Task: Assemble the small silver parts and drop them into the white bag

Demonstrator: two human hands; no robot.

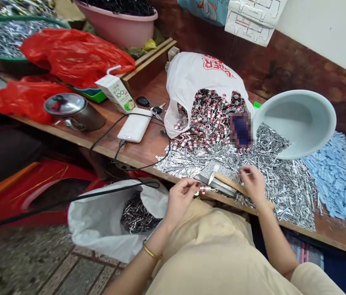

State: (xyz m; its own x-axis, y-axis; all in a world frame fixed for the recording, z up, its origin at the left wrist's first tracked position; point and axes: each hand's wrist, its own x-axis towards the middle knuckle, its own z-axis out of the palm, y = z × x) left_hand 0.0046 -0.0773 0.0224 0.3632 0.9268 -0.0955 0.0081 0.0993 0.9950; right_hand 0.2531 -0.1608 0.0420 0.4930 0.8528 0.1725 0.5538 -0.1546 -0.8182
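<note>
My left hand (181, 196) is pinched on a small red-and-white metal piece (205, 189) at the near edge of the wooden table (148, 143). My right hand (252, 182) reaches into a heap of small silver metal parts (286, 184), fingers curled on something I cannot make out. A wooden-handled hammer (222, 180) lies between my hands. A white plastic bag (191, 78) behind spills several red-and-white pieces (209, 119) onto the table.
A pale blue basin (298, 119) leans at the right, beside a pile of blue parts (338, 176). A white bag of dark pieces (111, 221) sits on the floor. A power bank (134, 125), keys, juice carton (116, 92), steel pot (71, 108) and red bags stand left.
</note>
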